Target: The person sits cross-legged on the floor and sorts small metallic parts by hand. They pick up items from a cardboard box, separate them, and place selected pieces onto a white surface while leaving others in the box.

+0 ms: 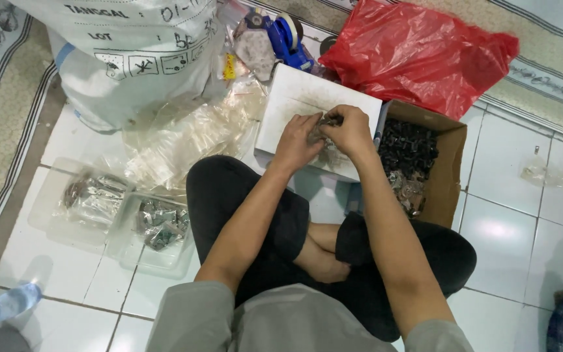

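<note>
Both hands, left [296, 142] and right [348, 132], pinch a small crinkly packet [326, 124] between them over the white box [307, 98]; probably light, soft, slippery, best gripped at its edges.

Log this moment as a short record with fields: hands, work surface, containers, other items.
left hand: closed on a small clear packet of dark parts
right hand: closed on the same packet
work surface: white box, over crossed legs
right side: cardboard box of dark parts, red plastic bag
left side: two clear trays with filled packets, white sack
floor: plastic bottle, blue tape dispenser
</note>
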